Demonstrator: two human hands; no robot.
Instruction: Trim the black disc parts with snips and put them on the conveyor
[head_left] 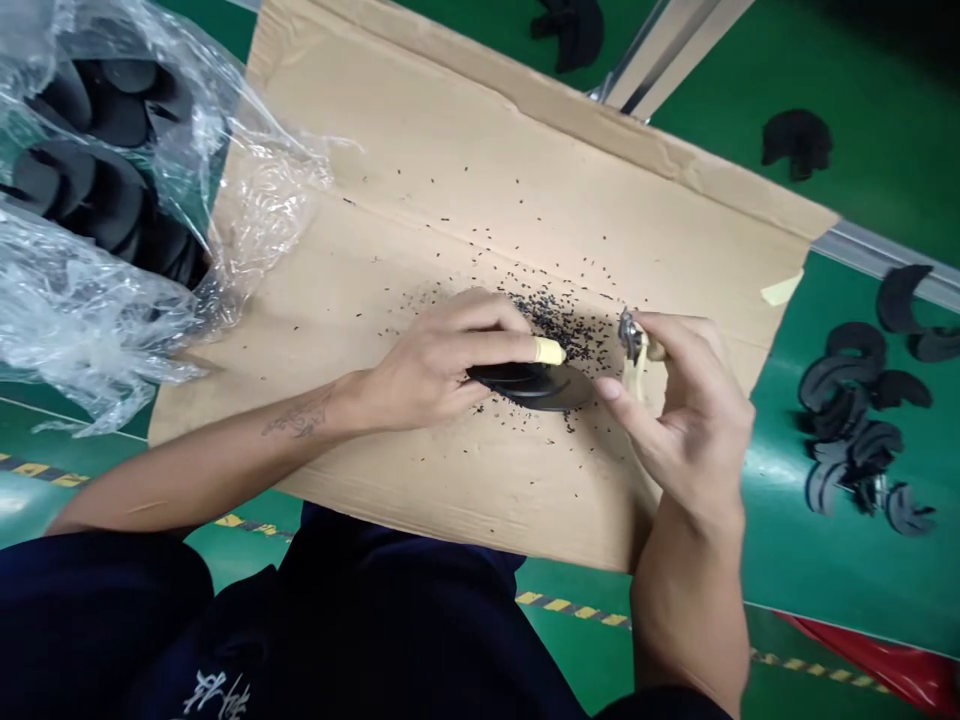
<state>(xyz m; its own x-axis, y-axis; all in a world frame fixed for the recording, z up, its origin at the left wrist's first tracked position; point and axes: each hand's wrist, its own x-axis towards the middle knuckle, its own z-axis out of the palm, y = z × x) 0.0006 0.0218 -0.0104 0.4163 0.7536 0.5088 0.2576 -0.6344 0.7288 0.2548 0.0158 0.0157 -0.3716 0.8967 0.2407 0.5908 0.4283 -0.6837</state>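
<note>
My left hand (442, 355) grips a flat black rubber piece (544, 385) above the cardboard sheet (420, 180), with a yellowish finger cot on the forefinger. My right hand (686, 400) is closed on a small metal trimming tool (634, 345) with pale handles, its tip just right of the black piece. Black trimmings (559, 315) lie scattered on the cardboard under and behind both hands.
A clear plastic bag (67, 290) holding several black curved pieces sits at the left. More black curved pieces (855, 420) lie on the green surface at the right, with others at the far edge (796, 140). A metal rail (862, 245) runs behind the cardboard.
</note>
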